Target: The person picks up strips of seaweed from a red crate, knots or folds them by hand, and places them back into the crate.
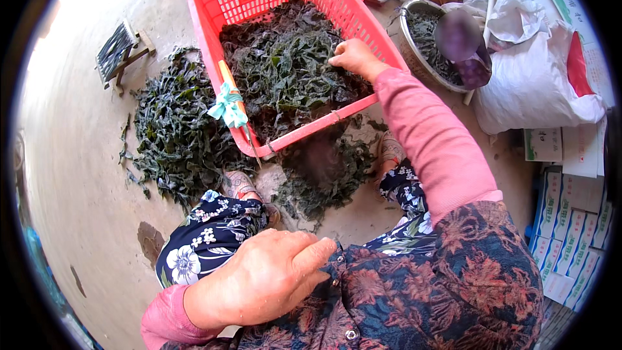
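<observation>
Right hand (pixel 353 58) outstretched onto leaves (pixel 285 71)

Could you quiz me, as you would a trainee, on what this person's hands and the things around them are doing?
1. True or false: the right hand reaches into the red crate.
2. Where does the left hand rest: A) on the metal bowl, B) near the person's own lap, C) on the floor pile of leaves?
3. Fill in: a ______ ribbon is tied on the crate's rim.

Key: 1 true; 2 B; 3 light green.
</observation>
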Tool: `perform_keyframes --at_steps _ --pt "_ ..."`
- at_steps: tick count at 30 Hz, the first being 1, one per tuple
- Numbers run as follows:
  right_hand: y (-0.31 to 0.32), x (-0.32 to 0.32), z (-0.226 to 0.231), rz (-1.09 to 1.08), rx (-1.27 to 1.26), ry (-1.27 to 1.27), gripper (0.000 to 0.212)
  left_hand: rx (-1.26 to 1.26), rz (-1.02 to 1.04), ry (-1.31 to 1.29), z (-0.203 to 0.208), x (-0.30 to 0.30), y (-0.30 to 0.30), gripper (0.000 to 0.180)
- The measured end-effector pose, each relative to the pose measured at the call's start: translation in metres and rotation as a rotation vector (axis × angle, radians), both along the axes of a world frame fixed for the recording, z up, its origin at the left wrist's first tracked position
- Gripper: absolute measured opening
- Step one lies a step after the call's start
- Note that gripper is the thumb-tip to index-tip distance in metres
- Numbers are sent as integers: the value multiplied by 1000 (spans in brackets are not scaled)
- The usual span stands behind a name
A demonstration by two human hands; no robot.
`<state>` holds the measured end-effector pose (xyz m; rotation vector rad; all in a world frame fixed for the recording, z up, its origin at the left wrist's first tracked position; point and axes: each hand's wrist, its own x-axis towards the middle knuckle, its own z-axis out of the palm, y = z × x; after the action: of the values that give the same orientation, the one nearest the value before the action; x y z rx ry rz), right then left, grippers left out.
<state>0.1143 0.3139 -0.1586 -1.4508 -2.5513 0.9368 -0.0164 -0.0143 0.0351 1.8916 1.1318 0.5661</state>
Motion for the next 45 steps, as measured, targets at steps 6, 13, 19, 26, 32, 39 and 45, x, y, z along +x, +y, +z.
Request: perform_keyframes --at_steps 6,13,19,26,32,39,45 --pt "-25 34 98 -81 -530 564 18 83 99 41 -5 9 -4 34" --pt "-79 57 189 45 -794 1023 17 124 258 98 -24 17 -3 30" --pt "-123 70 249 254 -818 1278 18 -170 434 -222 -26 34 6 27" --pt "-190 69 270 415 -909 1307 18 -302 221 -844 -27 58 25 64" --pt "-230 88 256 280 -886 1167 21 -224 275 -1393 20 48 46 49" --pt "-208 85 306 555 -833 1222 28 241 405 -1129 174 42 74 30" --pt "-209 85 313 490 -656 1244 23 253 315 -1121 206 46 82 26"
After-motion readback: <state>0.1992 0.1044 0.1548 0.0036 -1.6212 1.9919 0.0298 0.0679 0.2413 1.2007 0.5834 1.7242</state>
